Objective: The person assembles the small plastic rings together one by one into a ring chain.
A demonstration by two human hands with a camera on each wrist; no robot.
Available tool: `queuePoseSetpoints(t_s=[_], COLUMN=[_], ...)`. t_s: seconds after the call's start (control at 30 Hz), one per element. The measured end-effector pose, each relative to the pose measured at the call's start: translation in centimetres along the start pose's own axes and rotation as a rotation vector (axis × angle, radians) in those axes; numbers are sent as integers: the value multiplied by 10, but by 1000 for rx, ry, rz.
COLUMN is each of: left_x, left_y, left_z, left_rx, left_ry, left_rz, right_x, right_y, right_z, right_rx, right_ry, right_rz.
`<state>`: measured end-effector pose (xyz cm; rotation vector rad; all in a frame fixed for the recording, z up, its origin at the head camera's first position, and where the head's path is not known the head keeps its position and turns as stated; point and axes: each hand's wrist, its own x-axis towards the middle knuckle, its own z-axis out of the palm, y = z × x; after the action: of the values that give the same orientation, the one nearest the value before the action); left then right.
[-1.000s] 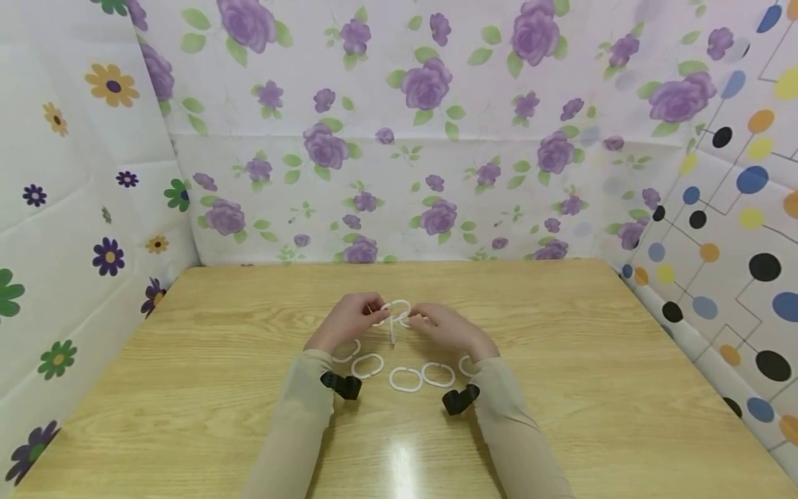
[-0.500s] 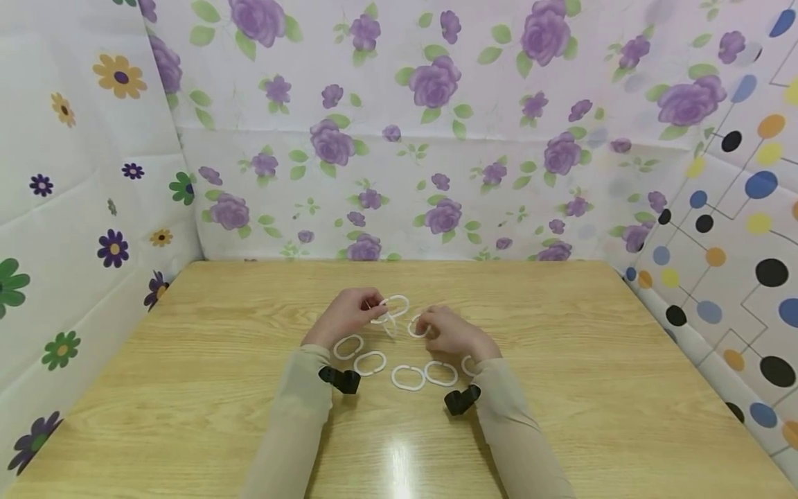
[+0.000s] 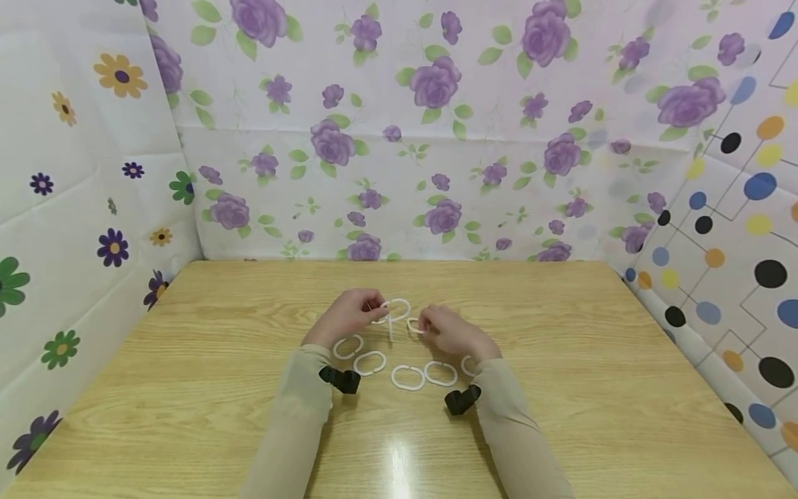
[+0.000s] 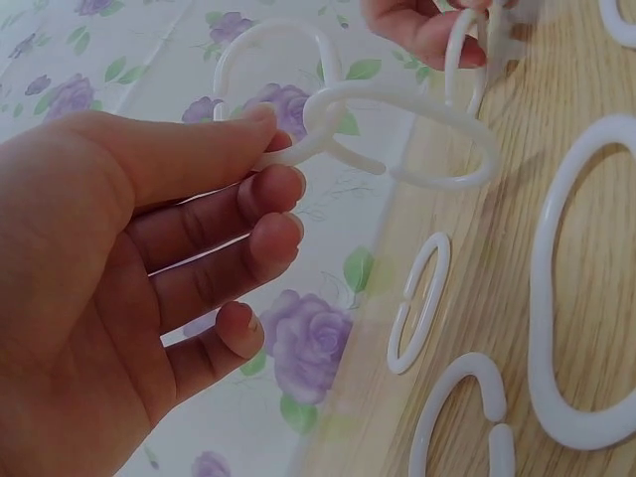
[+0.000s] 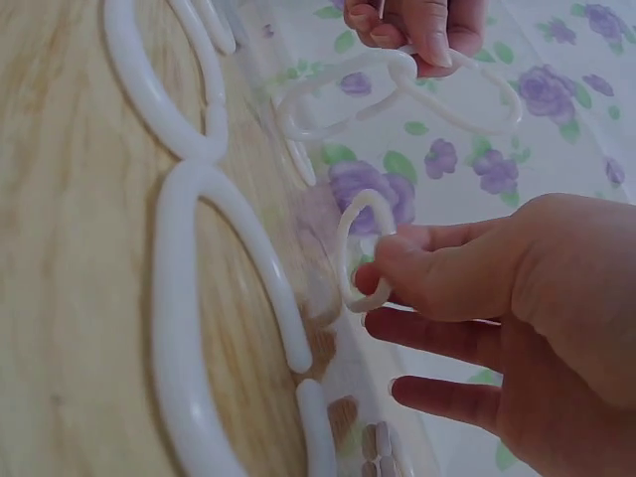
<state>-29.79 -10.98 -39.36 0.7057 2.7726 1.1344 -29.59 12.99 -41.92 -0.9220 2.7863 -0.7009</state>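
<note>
My left hand (image 3: 346,319) pinches a white plastic C-link (image 4: 221,75) between thumb and index finger, the other fingers loosely bent. A second white link (image 4: 467,121) is hooked through it and hangs down over the table. To the right, my right hand (image 3: 454,333) pinches a separate white link (image 5: 344,243) between thumb and fingertips. A small space lies between this link and the hanging pair in the head view. Both hands are raised toward the middle of the table.
Several loose white links lie in an arc nearer me, among them an oval link (image 3: 408,389) and its neighbour (image 3: 440,385). Another link (image 3: 466,367) is partly covered by the right wrist. The wooden table (image 3: 399,443) meets a flowered cloth wall (image 3: 399,159) at the back.
My right hand has drawn slightly right, so its link stands apart from the linked pair it overlapped a second ago. The left hand stays nearly in place, its hanging link swinging a little.
</note>
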Motion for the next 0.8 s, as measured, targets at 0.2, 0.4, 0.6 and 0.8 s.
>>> queuePoseSetpoints(t_s=[0.2, 0.4, 0.6, 0.8], left_x=[0, -1, 0, 1], left_y=[2, 0, 0, 4], left_z=[0, 2, 4, 4], left_rx=[-8, 4, 26, 35], left_ry=[-2, -18, -21, -30], left_rz=[1, 4, 10, 16], right_x=[3, 4, 2, 0], right_y=[1, 1, 1, 1], right_z=[-1, -2, -5, -10], right_rx=[116, 119, 127, 193], right_ry=[120, 167, 177, 288], right_rz=[38, 80, 53, 51])
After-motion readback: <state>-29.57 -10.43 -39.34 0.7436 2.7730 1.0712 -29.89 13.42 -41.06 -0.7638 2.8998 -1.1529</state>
